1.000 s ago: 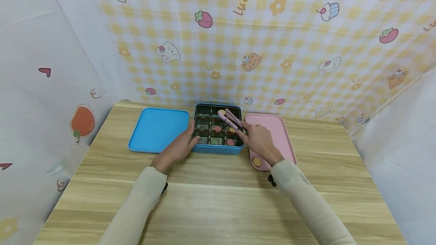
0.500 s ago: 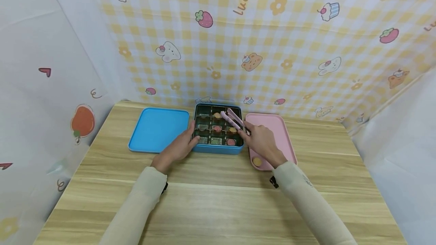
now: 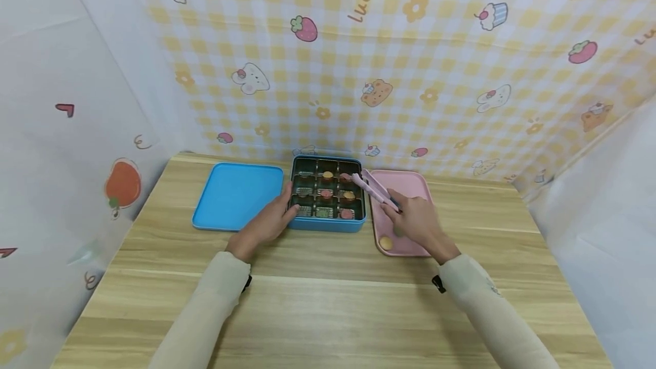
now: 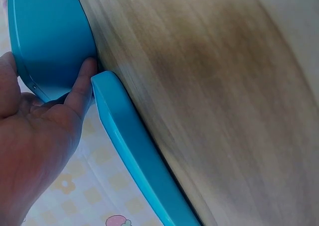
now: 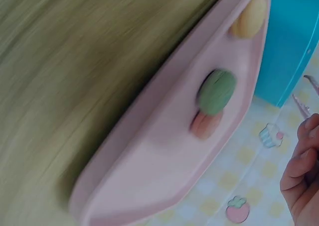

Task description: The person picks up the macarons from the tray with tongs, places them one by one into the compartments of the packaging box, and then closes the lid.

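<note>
My left hand (image 3: pixel 269 215) grips the left side of a blue box (image 3: pixel 328 225), thumb at its rim and fingers along the outside wall. Inside, a divided insert holds several macarons, among them a yellow macaron (image 3: pixel 328 175) in the back middle compartment. My right hand (image 3: pixel 417 218) holds pink tongs (image 3: pixel 370 188); their tips are apart over the box's right edge, with no macaron visible between them. Beneath that hand lies a pink tray (image 3: pixel 410 184). The right wrist view shows a yellow macaron (image 5: pixel 250 16), a green macaron (image 5: pixel 217 92) and a pink macaron (image 5: pixel 205 125) on it.
A blue lid (image 3: pixel 238 195) lies flat to the left of the box, close beside my left hand. Behind the wooden table (image 3: pixel 328 312) hangs a yellow checked cloth (image 3: pixel 287 90). White cloth (image 3: pixel 51 158) hangs at the left side.
The tongs have let go of a yellow macaron, which lies in the back middle compartment. My right hand has moved right, toward the tray, with the tongs. My left hand has stayed put.
</note>
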Available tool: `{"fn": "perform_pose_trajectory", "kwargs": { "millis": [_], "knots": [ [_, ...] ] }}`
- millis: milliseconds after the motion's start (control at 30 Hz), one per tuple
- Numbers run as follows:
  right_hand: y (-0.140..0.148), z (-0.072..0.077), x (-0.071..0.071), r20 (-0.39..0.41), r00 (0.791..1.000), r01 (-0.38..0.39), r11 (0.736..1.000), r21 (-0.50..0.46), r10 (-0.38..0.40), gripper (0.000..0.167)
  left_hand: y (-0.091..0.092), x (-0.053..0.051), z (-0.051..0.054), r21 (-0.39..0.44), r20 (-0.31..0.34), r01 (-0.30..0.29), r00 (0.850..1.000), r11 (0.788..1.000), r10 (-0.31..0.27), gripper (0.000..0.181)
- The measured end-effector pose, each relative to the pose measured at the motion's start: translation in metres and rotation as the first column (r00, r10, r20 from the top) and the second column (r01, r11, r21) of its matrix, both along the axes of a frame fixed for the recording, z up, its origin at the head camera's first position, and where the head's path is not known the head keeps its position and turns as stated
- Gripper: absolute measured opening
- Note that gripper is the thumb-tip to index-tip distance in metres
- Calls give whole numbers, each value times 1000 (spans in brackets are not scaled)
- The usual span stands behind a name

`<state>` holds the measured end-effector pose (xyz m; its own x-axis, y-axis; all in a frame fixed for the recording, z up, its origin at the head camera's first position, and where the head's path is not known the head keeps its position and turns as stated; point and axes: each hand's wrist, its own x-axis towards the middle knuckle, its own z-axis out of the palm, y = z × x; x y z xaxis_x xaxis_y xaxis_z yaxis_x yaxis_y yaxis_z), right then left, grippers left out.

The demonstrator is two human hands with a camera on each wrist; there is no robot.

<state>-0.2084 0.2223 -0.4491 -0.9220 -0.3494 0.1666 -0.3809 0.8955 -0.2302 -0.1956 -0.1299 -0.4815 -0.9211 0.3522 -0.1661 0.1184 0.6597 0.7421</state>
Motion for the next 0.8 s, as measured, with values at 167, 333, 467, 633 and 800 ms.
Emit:
{"fn": "perform_pose_trajectory", "kwargs": {
  "millis": [167, 333, 467, 633, 800],
  "knots": [
    [18, -4, 3, -53, 998, -21, 1000, 7, 21, 43, 0, 1, 1, -5, -2, 0, 1000, 1000, 0, 73],
    [38, -10, 9, -89, 994, -60, 998, 24, 62, 41, 0, 1, 2, 2, -11, -3, 1000, 1000, 3, 73],
    [55, -15, 16, -138, 987, -76, 996, 40, 81, 45, 0, 2, 2, 9, -14, 0, 1000, 1000, 0, 73],
    [74, -16, 29, -128, 989, -71, 995, 64, 79, 44, 1, 2, 2, 9, -15, 0, 1000, 1000, 0, 73],
    [94, -16, 42, -89, 994, -51, 993, 104, 60, 45, 1, 2, 2, 8, -18, -3, 1000, 1000, 4, 73]
  ]
}}
